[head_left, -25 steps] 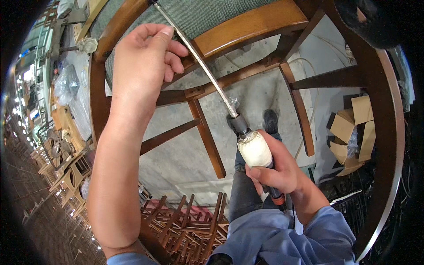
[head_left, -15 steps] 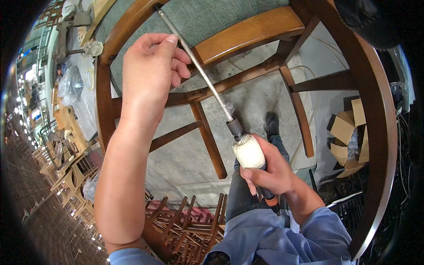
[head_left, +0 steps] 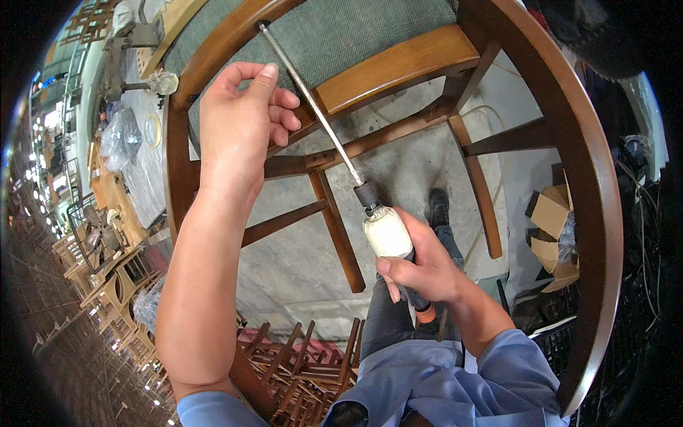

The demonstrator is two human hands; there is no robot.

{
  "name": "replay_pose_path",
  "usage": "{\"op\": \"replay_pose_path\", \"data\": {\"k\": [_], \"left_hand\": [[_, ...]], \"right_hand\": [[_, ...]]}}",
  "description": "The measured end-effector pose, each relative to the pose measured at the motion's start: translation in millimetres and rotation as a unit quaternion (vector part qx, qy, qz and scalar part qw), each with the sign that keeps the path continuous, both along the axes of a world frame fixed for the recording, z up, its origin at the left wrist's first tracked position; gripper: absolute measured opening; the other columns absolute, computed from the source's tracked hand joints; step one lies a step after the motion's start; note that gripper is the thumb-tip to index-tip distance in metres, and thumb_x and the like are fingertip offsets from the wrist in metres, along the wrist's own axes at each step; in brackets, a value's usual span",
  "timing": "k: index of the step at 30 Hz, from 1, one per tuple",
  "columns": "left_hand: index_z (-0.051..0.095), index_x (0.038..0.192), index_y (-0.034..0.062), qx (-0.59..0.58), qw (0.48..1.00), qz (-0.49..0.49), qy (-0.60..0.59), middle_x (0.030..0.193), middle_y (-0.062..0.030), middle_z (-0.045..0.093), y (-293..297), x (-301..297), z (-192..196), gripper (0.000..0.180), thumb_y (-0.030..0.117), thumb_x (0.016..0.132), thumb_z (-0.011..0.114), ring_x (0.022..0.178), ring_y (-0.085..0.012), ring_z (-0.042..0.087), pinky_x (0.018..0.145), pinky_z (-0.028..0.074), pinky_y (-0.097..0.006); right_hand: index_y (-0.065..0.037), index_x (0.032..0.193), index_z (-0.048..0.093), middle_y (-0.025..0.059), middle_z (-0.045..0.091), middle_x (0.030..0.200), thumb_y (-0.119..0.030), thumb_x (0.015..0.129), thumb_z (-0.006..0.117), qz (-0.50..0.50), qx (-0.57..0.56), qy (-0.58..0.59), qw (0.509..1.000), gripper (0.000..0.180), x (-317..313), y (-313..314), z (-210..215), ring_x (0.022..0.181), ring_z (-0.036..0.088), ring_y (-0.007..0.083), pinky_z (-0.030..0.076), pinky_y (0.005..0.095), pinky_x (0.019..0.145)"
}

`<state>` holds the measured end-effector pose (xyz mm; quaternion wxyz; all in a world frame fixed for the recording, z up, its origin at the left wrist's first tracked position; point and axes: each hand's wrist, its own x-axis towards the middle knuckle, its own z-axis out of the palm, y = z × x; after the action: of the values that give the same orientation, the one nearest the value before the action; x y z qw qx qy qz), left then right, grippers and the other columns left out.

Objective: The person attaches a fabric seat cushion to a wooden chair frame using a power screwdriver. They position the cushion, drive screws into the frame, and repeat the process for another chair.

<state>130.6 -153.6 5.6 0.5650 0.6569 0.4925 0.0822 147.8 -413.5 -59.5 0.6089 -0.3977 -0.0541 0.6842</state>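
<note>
A long-shafted power screwdriver [head_left: 388, 235] with a pale wrapped body and an orange part at its rear end is gripped in my right hand [head_left: 427, 267]. Its thin metal shaft [head_left: 316, 107] slants up to the left, and the tip meets the dark brown wooden frame of a chair [head_left: 213, 60] beside its grey-green woven seat [head_left: 334, 46]. Beside the shaft, my left hand [head_left: 238, 117] is raised with thumb and forefinger pinched together and the other fingers curled. Whatever the pinch may hold is hidden.
Chair legs and rails surround the tool, including a leg [head_left: 336, 231] below the shaft. An opened cardboard box [head_left: 551, 228] stands at the right. Dark wooden chair parts [head_left: 306, 363] are heaped behind me. A metal clamp [head_left: 131, 43] and plastic-wrapped items [head_left: 122, 139] lie at the left.
The screwdriver and my right hand have shifted slightly up and left in the picture. My left hand sits a little farther from the shaft, its fingers still curled.
</note>
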Motion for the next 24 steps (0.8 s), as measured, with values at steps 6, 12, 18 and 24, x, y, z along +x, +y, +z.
{"op": "replay_pose_path", "data": {"k": [6, 12, 18, 24], "left_hand": [[0.060, 0.102, 0.0027, 0.039, 0.999, -0.002, 0.017, 0.072, -0.0027, 0.061, 0.2, 3.5, 6.0, 0.019, 0.022, 0.103, 0.060, 0.054, -0.0093, 0.053, 0.046, 0.037, -0.024], [0.061, 0.098, 0.0029, 0.027, 0.998, 0.047, -0.024, 0.071, -0.0027, 0.060, 16.4, -0.3, -4.9, 0.021, 0.023, 0.104, 0.058, 0.056, -0.0089, 0.052, 0.050, 0.039, -0.025], [0.064, 0.104, 0.0016, 0.020, 0.995, 0.063, -0.078, 0.080, -0.0027, 0.064, 41.7, -8.3, -8.1, 0.023, 0.024, 0.104, 0.060, 0.061, -0.0085, 0.053, 0.055, 0.041, -0.024], [0.062, 0.111, 0.0020, -0.037, 0.979, 0.083, -0.185, 0.107, -0.0123, 0.073, 51.0, -10.0, -8.6, 0.024, 0.024, 0.107, 0.053, 0.063, -0.0064, 0.046, 0.055, 0.037, -0.022]], "right_hand": [[-0.002, 0.123, 0.048, 0.0047, 0.058, 0.087, -0.005, 0.088, 0.063, 0.002, -0.009, 0.008, 1.000, 0.038, 0.5, 0.2, 1.4, 0.058, 0.060, 0.0124, 0.050, 0.0291, 0.049], [-0.002, 0.122, 0.048, 0.0046, 0.058, 0.086, -0.005, 0.089, 0.063, 0.002, -0.008, -0.012, 1.000, 0.037, -1.0, 0.7, 2.7, 0.056, 0.060, 0.0130, 0.050, 0.0296, 0.049], [-0.002, 0.123, 0.048, 0.0057, 0.059, 0.087, -0.007, 0.087, 0.065, 0.008, -0.004, -0.062, 0.998, 0.041, -3.0, -9.0, -3.7, 0.059, 0.062, 0.0138, 0.051, 0.0312, 0.053], [-0.002, 0.125, 0.048, 0.0065, 0.063, 0.087, -0.011, 0.085, 0.067, 0.062, 0.037, -0.110, 0.991, 0.046, -26.6, -37.4, -1.6, 0.065, 0.062, 0.0136, 0.051, 0.0310, 0.058]]}}
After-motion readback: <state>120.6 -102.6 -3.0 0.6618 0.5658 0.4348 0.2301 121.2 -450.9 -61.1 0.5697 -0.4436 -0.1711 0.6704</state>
